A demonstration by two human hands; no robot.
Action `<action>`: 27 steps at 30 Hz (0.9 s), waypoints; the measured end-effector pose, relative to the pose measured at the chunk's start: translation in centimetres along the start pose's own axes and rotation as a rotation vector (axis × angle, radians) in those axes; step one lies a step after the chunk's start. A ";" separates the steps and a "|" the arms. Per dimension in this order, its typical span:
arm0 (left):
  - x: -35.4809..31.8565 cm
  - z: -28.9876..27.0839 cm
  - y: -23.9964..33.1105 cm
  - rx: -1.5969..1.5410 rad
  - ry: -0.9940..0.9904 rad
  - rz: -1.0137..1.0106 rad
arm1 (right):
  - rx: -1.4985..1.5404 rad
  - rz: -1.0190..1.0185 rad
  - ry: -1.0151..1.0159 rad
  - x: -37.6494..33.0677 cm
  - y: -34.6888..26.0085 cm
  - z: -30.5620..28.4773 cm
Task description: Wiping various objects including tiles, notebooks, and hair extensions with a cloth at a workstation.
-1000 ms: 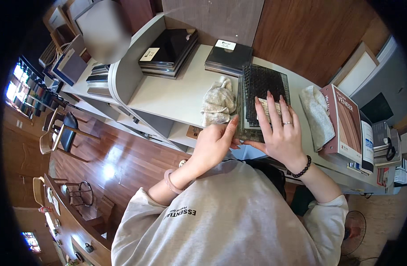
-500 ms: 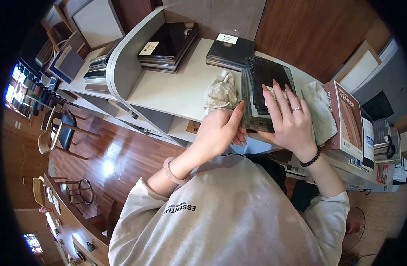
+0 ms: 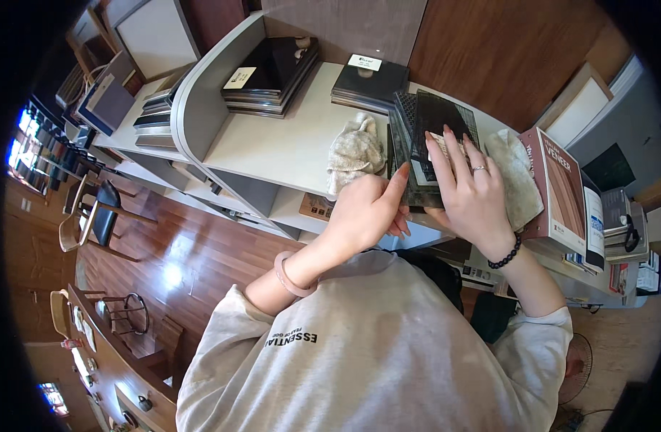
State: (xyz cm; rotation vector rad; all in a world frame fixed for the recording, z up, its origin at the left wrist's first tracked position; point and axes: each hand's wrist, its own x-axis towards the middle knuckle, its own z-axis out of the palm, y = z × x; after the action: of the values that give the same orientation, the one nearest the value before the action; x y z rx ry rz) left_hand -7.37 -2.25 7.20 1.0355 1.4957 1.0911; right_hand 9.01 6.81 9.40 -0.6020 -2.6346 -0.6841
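Observation:
A stack of dark sample panels (image 3: 442, 119), clear-edged and glass-like, lies at the counter's near edge, its upper panels slightly fanned out. At its left near corner, my left hand (image 3: 365, 209) is closed on the edge, thumb on top and the other fingers curled below. My right hand (image 3: 474, 198) rests flat on the top panel, fingers stretched out over a pale label it partly covers. Left of the stack sits a crumpled off-white cloth (image 3: 357, 153); a second cloth (image 3: 514, 176) lies to the right, beside my right hand.
Behind stands another dark panel stack (image 3: 370, 83), with a larger one (image 3: 269, 79) farther left. A curved grey divider (image 3: 193, 101) splits the white counter (image 3: 262, 147). A reddish-brown sample binder (image 3: 557, 191) stands at right. Chairs (image 3: 108, 212) are on the wooden floor at left.
The top panel has shifted slightly right against the ones under it, showing more of their left side. Both hands keep nearly the same places on the stack.

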 end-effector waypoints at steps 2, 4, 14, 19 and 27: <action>0.0 0.1 -0.1 -0.046 0.005 0.017 | -0.027 -0.002 0.014 0.0 0.1 0.3; 0.1 0.3 -0.2 -0.068 0.004 0.029 | -0.082 -0.009 0.042 0.0 0.5 0.7; 0.5 0.1 -0.3 -0.212 -0.154 0.046 | -0.019 -0.052 0.129 0.3 2.2 1.4; 1.9 -0.1 0.2 -0.698 -0.222 -0.141 | 0.053 -0.065 0.143 0.3 3.0 1.2; 8.6 -2.9 1.2 -0.795 -0.199 -0.202 | 0.096 -0.064 0.190 0.1 4.1 1.8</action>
State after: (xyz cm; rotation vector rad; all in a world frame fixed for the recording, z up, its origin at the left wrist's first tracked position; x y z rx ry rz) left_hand -11.55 5.92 6.81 0.4059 0.8482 1.2368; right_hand 10.51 11.02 9.49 -0.4060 -2.5021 -0.5975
